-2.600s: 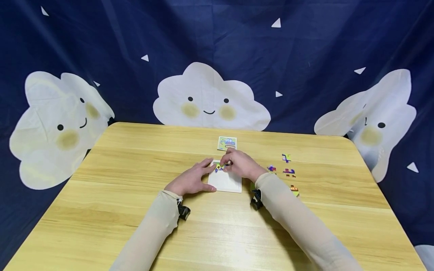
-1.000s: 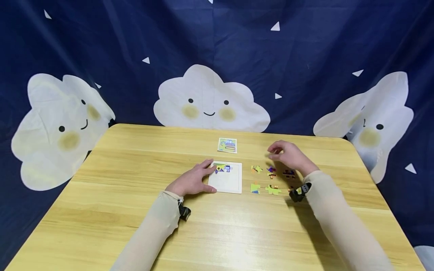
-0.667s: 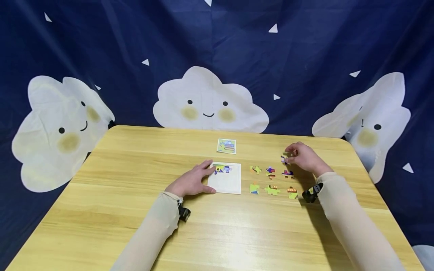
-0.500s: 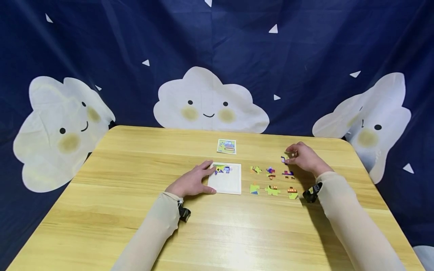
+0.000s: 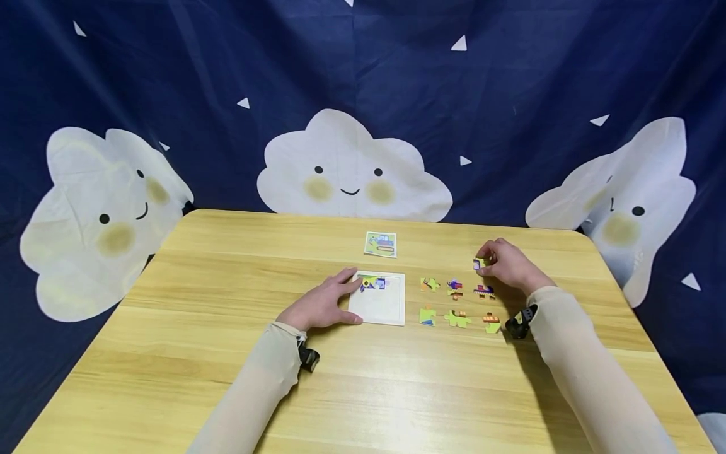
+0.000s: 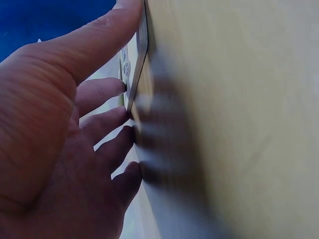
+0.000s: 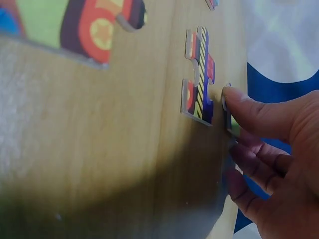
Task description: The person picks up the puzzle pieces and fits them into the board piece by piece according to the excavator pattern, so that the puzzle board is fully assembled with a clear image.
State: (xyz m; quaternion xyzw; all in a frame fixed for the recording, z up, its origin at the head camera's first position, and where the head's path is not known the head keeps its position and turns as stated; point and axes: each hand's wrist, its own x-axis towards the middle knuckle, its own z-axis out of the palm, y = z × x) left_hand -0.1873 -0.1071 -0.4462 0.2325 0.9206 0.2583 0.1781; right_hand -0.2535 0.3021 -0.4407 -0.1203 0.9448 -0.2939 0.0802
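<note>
My left hand (image 5: 319, 301) rests at the left side of a white puzzle tray (image 5: 377, 312), its thumb and index finger spread along the edge. In the left wrist view the other fingertips touch the table by the tray. Two joined puzzle pieces (image 5: 372, 283) lie in the tray's upper left corner. At the back right, my right hand (image 5: 509, 263) pinches a small purple, white and green puzzle piece (image 5: 477, 264). Its thumb (image 7: 244, 107) covers part of this piece in the right wrist view. Near it lies a puzzle piece with a striped band (image 7: 201, 74).
Several loose puzzle pieces lie in two rows right of the tray, among them a green one (image 5: 457, 318) and an orange-and-green one (image 5: 491, 323). Behind the tray is a picture card (image 5: 380, 244) of a digger. A dark blue cloth (image 5: 499, 94) hangs beyond the wooden table (image 5: 255, 246).
My right hand has gone from the tray to the back right and taken hold of the purple puzzle piece, which has since turned slightly. The left hand stays at the tray.
</note>
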